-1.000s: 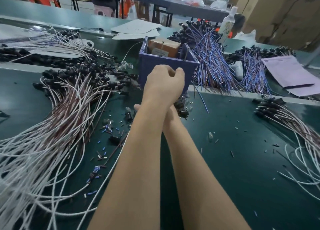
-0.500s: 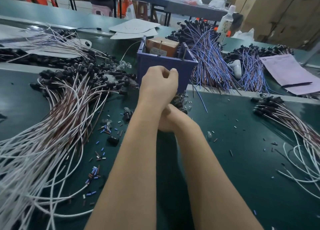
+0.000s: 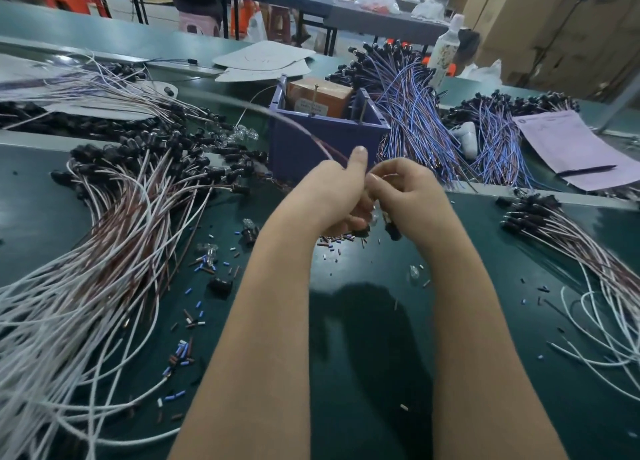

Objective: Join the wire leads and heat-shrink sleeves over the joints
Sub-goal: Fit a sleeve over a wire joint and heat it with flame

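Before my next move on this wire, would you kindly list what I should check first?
1. Left hand holds the wire: ok.
2. Right hand pinches the wire: ok.
3. Leads joined: cannot tell, hidden between the hands.
4. Sleeve over the joint: cannot tell.
5. Loose sleeves lie on the mat near the hands: ok.

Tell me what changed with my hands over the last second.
The left hand, earlier stacked over the right hand near the purple bin, has pulled back; the hands now sit side by side, both pinching a wire lead that arcs off leftward. Bin and wire piles unchanged.
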### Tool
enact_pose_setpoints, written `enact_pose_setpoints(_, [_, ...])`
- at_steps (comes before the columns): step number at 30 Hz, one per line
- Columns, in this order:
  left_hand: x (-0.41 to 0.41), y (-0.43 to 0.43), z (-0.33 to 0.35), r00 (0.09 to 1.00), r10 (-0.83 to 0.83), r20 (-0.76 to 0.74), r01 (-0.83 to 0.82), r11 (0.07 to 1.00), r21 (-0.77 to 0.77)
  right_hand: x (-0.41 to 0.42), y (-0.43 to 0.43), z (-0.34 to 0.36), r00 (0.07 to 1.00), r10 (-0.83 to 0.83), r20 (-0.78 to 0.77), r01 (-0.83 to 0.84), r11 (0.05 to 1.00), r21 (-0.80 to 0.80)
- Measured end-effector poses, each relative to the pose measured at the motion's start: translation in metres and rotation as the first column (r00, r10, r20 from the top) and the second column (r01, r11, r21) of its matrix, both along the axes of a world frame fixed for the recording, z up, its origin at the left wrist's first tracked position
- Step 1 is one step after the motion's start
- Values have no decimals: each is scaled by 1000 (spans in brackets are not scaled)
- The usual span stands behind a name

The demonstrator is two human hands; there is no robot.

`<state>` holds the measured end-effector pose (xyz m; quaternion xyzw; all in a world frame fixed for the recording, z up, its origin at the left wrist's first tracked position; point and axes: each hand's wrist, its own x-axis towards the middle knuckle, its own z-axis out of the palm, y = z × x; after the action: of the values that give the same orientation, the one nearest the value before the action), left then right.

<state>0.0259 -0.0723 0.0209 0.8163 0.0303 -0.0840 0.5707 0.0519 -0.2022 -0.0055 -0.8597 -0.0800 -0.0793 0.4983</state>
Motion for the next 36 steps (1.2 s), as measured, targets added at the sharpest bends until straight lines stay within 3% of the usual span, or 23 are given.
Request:
enact_pose_setpoints(3, [8, -2, -3, 993, 113, 24, -113, 994, -7, -16, -7, 7, 998, 4, -57, 0, 997, 75])
enact_pose_setpoints(7, [16, -3, -9, 969, 188, 163, -128, 937, -324, -28, -4, 13, 941, 193, -278, -175, 981, 89])
enact_pose_setpoints(11, [21, 1, -18, 957, 201, 211, -126, 939, -321, -27, -1, 18, 849, 315, -424, -315, 946, 74])
enact_pose_setpoints(14, [23, 7, -22, 972, 148, 183, -94, 956, -278, -13, 1, 14, 929, 149, -339, -134, 989, 67])
enact_pose_setpoints(18, [20, 12, -25, 980, -178, 87, 182, 983, -35, 11, 7, 7, 966, -65, -250, 163, 904, 395])
enact_pose_setpoints(21, [19, 10, -30, 941, -338, 9, 336, 937, 97, 19, 7, 5, 973, -14, -229, 81, 955, 286])
enact_pose_setpoints(26, [25, 12, -36, 968, -250, -4, 249, 966, -70, 20, 1, 3, 922, 239, -305, -94, 902, 422])
enact_pose_setpoints(30, [26, 11, -38, 968, -249, -16, 246, 965, -88, 22, 3, 0, 940, 156, -305, -125, 985, 119])
enact_pose_setpoints(33, [26, 13, -38, 975, -222, 11, 222, 971, -86, 22, 6, 2, 950, 126, -285, -67, 975, 210])
enact_pose_setpoints(36, [26, 14, -36, 963, -266, 40, 264, 963, 48, 23, 8, 5, 984, 30, -175, 35, 935, 352])
